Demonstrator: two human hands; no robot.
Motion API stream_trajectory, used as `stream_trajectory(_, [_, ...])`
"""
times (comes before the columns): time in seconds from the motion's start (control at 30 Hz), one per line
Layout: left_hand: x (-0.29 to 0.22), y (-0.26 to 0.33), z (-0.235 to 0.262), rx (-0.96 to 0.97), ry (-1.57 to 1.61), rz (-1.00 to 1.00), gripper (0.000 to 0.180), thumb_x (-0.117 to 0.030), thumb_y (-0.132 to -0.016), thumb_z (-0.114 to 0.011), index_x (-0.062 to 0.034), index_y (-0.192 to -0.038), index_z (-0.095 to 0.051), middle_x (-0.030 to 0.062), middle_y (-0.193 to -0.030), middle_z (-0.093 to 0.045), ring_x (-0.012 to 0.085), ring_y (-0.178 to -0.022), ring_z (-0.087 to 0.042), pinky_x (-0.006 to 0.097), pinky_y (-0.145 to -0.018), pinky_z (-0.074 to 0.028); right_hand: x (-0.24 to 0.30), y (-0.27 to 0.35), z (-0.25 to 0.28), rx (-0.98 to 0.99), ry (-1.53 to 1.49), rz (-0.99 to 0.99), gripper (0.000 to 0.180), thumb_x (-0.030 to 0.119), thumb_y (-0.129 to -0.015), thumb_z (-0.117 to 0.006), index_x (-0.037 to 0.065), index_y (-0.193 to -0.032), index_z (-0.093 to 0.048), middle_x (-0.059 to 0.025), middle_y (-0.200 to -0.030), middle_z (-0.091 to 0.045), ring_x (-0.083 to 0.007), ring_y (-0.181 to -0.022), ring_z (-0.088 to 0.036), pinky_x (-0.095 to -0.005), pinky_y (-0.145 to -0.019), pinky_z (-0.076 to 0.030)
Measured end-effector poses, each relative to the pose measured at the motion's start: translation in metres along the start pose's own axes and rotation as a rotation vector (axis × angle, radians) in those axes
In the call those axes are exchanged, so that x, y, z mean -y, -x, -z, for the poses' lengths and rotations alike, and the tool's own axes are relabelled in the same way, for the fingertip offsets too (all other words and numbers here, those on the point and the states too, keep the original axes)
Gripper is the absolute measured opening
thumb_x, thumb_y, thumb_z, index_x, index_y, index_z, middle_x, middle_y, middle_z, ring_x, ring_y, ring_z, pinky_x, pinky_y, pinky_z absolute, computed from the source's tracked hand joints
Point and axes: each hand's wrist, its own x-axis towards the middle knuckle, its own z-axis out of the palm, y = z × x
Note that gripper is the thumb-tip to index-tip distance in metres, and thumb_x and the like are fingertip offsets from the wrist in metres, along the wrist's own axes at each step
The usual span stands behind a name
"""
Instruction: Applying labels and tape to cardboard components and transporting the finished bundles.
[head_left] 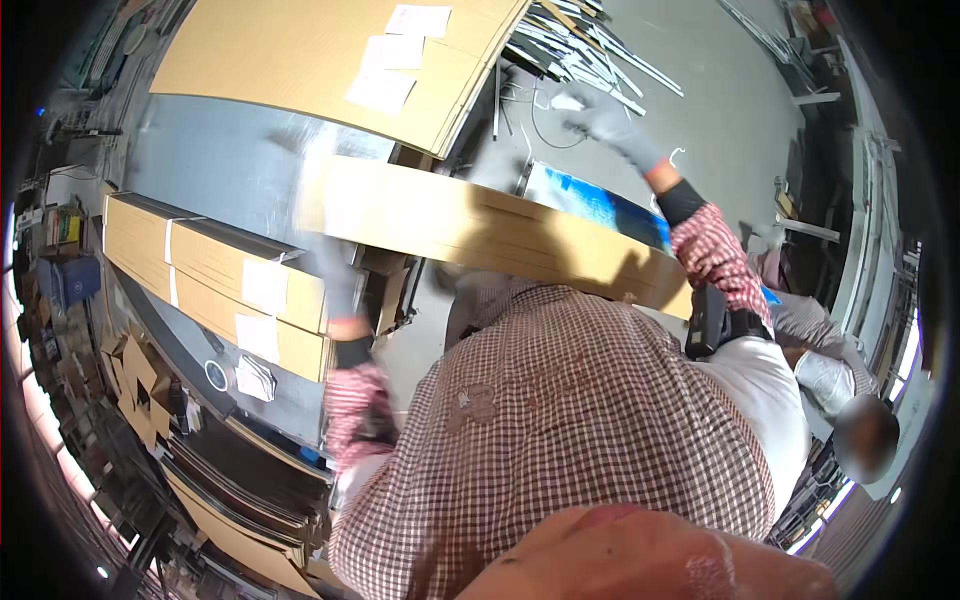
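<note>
A long, narrow cardboard carton [415, 208] lies across in front of my body, its left end smeared by motion above a grey metal tabletop [205, 140]. My left hand [335, 275], in a grey glove, is at that left end. Its fingers are blurred and partly hidden, so its grip does not show. My right hand [612, 125], also gloved in grey, reaches out beyond the carton, above the floor. Its fingers close around a small white thing [567, 102], too blurred to name. A blue and white long package [590, 200] shows just beyond the carton.
Flat cardboard sheets [290, 50] with white papers are stacked at the far left. Strapped long cartons [210, 265] lie on the table's near side. White strips [580, 50] are heaped on the floor ahead. Another person [830, 370] is at the right.
</note>
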Motion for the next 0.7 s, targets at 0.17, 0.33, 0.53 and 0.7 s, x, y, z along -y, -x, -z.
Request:
stream_trajectory(0.17, [-0.109, -0.175, 0.236, -0.228, -0.825, -0.479, 0.029, -0.026, -0.094, -0.048, -0.0014, -0.098, -0.062, 0.0096, -0.088, -0.065, 0.0237, -0.065, -0.06, 0.03, -0.058, -0.05, 0.0, 0.018, -0.002, -0.071, -0.694, 0.154, 0.035, 0.011, -0.085, -0.059, 0.0, -0.117, -0.052, -0.0058, -0.1, -0.06, -0.0097, -0.083, -0.058, -0.0218, -0.066, -0.048])
stream_trajectory(0.33, [-0.028, -0.159, 0.055, 0.087, -1.735, -0.472, 0.044, -0.045, -0.082, -0.047, -0.0078, -0.098, -0.065, 0.0156, -0.113, -0.058, 0.0364, -0.112, -0.048, 0.046, -0.096, -0.037, 0.016, 0.083, -0.105, 0.18, -0.511, -0.143, 0.028, 0.006, -0.084, -0.057, -0.001, -0.11, -0.051, -0.0067, -0.084, -0.062, -0.0099, -0.064, -0.057, -0.0217, -0.055, -0.044])
stream_trajectory(0.53, [-0.058, -0.201, 0.147, -0.042, -1.915, -0.102, 0.043, -0.04, -0.085, -0.043, -0.013, -0.107, -0.068, 0.0092, -0.12, -0.058, 0.0311, -0.117, -0.046, 0.043, -0.097, -0.036, -0.031, 0.112, -0.148, 0.137, -0.505, -0.264, 0.017, 0.003, -0.083, -0.059, -0.001, -0.099, -0.055, -0.0049, -0.083, -0.06, -0.0083, -0.064, -0.056, -0.0204, -0.054, -0.044])
stream_trajectory(0.7, [-0.02, -0.205, 0.104, 0.224, -2.083, 0.127, 0.036, -0.036, -0.085, -0.047, -0.0177, -0.106, -0.069, 0.013, -0.131, -0.052, 0.033, -0.123, -0.043, 0.052, -0.105, -0.023, -0.022, 0.098, -0.153, 0.177, -0.493, -0.222, 0.02, 0.002, -0.082, -0.059, -0.001, -0.101, -0.053, -0.0045, -0.082, -0.058, -0.0093, -0.063, -0.057, -0.0217, -0.052, -0.046])
